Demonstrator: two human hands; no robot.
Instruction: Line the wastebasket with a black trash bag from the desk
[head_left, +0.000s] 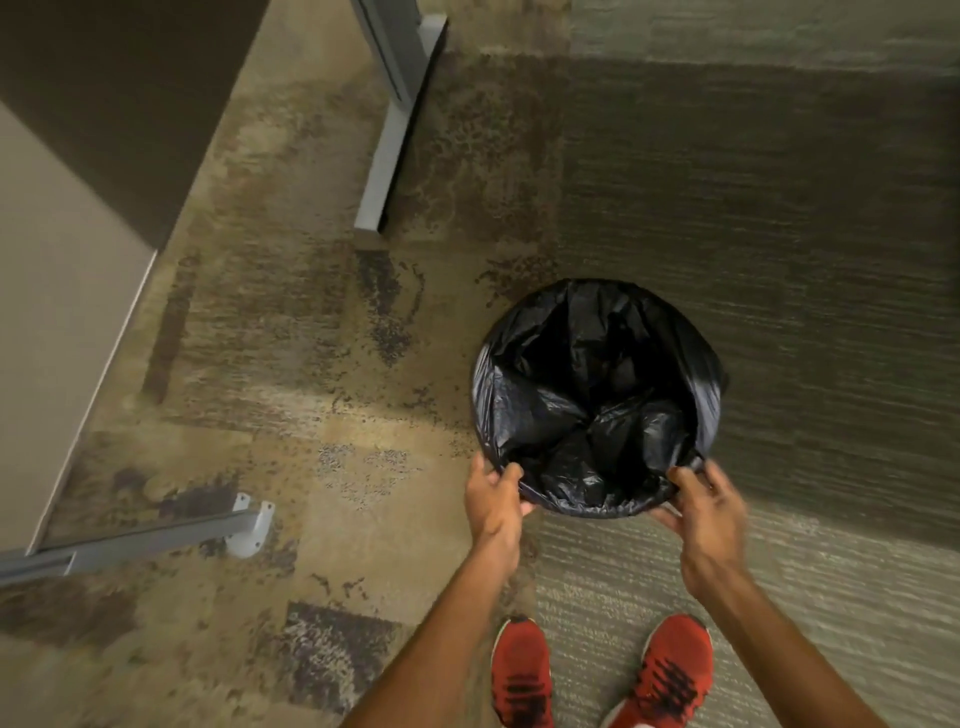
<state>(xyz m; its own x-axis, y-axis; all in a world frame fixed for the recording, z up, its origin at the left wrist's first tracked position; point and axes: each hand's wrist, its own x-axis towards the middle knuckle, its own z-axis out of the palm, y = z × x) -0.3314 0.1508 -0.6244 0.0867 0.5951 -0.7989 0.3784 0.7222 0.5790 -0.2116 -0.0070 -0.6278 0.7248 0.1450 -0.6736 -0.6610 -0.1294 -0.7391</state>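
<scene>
A round wastebasket stands on the carpet in front of my feet, fully covered by a crinkled black trash bag (597, 395) that drapes over its rim and sags into the middle. My left hand (493, 499) pinches the bag's edge at the near left of the rim. At the near right of the rim, my right hand (701, 506) grips a bunched fold of the bag. The basket's own walls are hidden under the plastic.
A grey desk foot (392, 135) lies on the carpet behind the basket. Another grey desk foot with a white end cap (249, 525) is at the left. A beige desk top (52, 322) fills the left edge. My red shoes (522, 670) stand just behind my hands.
</scene>
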